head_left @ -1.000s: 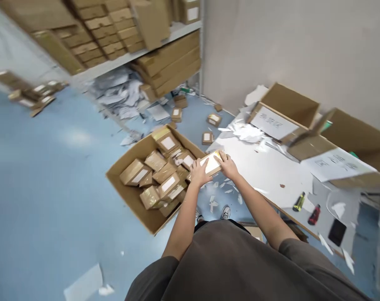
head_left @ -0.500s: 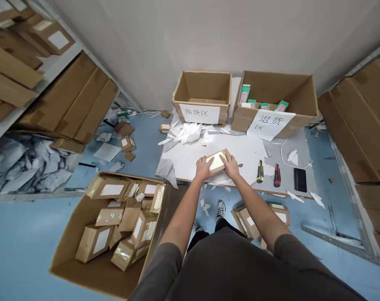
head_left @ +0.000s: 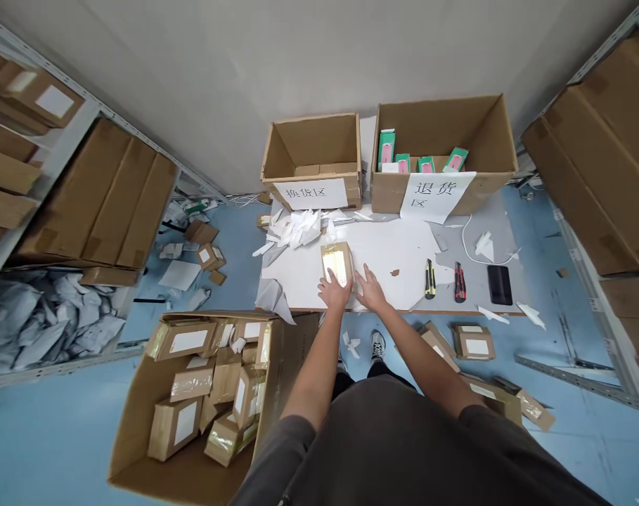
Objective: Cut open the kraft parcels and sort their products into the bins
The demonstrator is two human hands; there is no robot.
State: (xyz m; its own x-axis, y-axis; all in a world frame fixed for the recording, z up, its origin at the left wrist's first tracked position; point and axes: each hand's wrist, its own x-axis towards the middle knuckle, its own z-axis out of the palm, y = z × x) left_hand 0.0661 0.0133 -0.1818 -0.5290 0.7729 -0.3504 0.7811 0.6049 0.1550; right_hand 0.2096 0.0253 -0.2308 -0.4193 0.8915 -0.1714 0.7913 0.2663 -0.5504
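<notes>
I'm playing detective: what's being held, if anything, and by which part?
The left hand is on the near end of the small box; whether it grips can't be told. The open right hand is beside it.

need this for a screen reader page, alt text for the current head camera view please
A person's left hand touches a small brown cardboard box on a white-and-grey table, the right hand open beside it. Behind stand two large open brown cardboard boxes with handwritten white signs.
</notes>
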